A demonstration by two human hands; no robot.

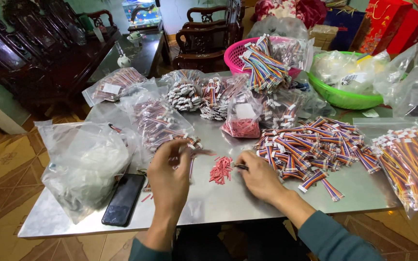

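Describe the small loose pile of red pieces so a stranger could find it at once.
On the steel table, look between the left hand and the right hand. The little red pile lies there loose on bare metal, unlike the bagged red pieces behind it.

Grey metal tabletop (247, 193); red connector pieces (221, 170); rainbow-striped ribbon cables (310, 142); black phone (123, 199); pink basket (235, 54); green basket (344, 96).

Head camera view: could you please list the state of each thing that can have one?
Left hand: raised, pinching a cable bundle.
Right hand: on the table, gripping a thin dark tool.
Red pieces: loose pile.
Phone: flat, screen dark.
Pink basket: filled with cables.
Ribbon cables: heaped, unbagged.
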